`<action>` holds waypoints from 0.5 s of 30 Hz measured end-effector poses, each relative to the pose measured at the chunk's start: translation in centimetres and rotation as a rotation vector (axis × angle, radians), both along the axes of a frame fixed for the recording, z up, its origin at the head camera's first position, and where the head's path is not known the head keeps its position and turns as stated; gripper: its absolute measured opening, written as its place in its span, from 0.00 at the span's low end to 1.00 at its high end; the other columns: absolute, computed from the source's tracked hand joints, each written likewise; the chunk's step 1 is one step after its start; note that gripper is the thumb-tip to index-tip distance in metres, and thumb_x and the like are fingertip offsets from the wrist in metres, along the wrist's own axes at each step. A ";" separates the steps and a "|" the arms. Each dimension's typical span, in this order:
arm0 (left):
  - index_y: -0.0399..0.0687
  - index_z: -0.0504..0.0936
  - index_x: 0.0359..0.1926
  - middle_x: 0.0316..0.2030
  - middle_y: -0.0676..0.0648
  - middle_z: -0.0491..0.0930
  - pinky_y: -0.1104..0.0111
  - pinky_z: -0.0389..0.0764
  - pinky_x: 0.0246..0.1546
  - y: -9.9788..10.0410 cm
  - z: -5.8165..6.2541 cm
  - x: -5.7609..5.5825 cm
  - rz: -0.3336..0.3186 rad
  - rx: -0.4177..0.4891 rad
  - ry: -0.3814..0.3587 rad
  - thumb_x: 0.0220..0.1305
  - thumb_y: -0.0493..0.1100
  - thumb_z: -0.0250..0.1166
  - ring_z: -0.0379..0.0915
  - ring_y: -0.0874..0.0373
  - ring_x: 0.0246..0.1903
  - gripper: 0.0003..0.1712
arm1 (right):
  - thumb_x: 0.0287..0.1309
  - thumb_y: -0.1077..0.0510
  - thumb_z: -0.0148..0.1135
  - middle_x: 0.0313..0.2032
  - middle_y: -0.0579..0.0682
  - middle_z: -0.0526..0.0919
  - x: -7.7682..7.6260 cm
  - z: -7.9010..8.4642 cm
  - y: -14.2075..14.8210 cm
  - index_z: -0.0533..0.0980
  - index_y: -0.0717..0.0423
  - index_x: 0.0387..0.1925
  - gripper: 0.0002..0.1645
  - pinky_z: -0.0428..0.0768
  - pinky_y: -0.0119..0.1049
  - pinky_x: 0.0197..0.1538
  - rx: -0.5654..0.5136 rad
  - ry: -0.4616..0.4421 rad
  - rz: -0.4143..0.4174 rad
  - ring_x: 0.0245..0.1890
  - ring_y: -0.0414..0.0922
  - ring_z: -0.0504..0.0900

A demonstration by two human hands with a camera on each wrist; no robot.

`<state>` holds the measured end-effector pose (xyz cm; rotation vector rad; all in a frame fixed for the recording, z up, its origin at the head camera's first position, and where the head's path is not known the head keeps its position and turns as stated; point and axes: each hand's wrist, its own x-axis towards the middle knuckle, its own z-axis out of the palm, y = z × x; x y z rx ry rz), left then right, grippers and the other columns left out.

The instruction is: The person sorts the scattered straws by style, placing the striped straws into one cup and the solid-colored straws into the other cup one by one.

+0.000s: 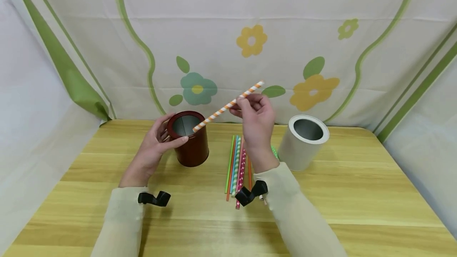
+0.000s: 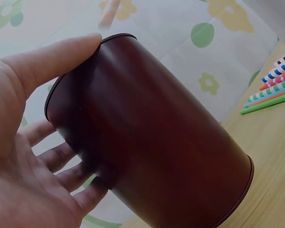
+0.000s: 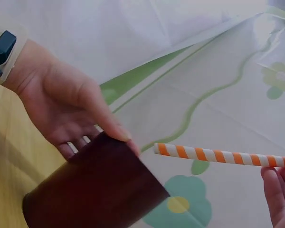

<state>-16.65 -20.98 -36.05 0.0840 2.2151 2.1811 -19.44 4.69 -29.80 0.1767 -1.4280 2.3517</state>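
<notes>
A dark red can stands upright on the table, its mouth facing up. My left hand holds it at the upper left side, thumb along the rim and fingers round the wall; the left wrist view shows the thumb right at the top edge. Between thumb and fingertips my right hand pinches an orange-and-white striped paper straw. The straw slants down to the left, and its lower end overlaps the can's mouth in the head view. From the right wrist, that end appears beyond the can's rim.
Several coloured straws, plain, striped and dotted, lie in a bunch on the wooden table, partly hidden under my right wrist. A white can stands upright to their right. A flowered curtain hangs behind the table.
</notes>
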 end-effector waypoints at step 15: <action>0.53 0.54 0.84 0.82 0.45 0.62 0.79 0.74 0.63 -0.1 -0.1 -0.1 0.001 -0.025 -0.005 0.69 0.38 0.73 0.60 0.46 0.80 0.51 | 0.61 0.68 0.68 0.35 0.49 0.87 -0.6 -2.8 -3.8 0.79 0.58 0.38 0.06 0.91 0.33 0.44 0.243 -0.051 0.055 0.35 0.38 0.87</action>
